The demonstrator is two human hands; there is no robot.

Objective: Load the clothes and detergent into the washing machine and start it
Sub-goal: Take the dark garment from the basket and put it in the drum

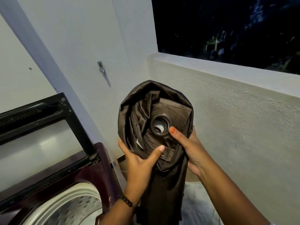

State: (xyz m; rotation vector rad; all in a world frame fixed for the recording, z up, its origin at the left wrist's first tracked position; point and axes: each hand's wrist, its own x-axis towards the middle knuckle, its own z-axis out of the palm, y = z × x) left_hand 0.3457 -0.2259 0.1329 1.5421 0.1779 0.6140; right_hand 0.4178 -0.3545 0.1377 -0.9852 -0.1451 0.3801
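Dark brown curtain [162, 114], maroon washing machine [103, 168] with white drum [78, 207], black lid frame [48, 111], black bead bracelet [127, 200]

Just the one view here, a wide-angle camera on the person's head, looking forward and down along both forearms. It sits very close: the left hand [138, 161] and right hand [188, 148] fill the middle of the frame with the dark curtain [155, 114] between them. The open washing machine [68, 203] cuts in at lower left, the wall ledge [227, 65] runs across the upper right, bowed by the lens.
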